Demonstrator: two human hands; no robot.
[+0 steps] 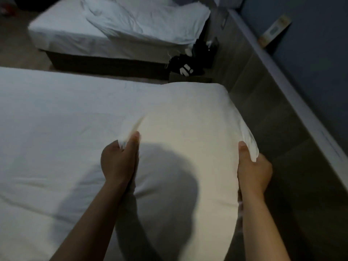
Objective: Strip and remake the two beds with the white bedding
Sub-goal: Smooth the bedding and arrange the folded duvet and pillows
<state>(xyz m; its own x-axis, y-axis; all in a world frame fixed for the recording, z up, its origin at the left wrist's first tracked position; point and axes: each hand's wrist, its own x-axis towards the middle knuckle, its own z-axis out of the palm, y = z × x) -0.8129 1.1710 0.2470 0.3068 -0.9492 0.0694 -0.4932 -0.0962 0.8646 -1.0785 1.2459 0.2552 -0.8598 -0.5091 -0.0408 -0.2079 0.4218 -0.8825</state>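
Observation:
A cream pillow [180, 125] is held out in front of me over the near bed [47, 129], which has a smooth white sheet. My left hand [118, 162] grips the pillow's left edge, bunching white pillowcase cloth between fingers and thumb. My right hand [253, 170] grips the right edge, where white pillowcase fabric [248, 140] is gathered. The far bed [75, 34] carries a rumpled white duvet [146, 21] heaped toward its right end.
A narrow aisle of floor separates the two beds. Dark clothing or bags [188, 63] lie between the beds near the headboard side. A grey ledge [282, 87] runs along the blue wall at right, with a small panel [275, 31] on the wall.

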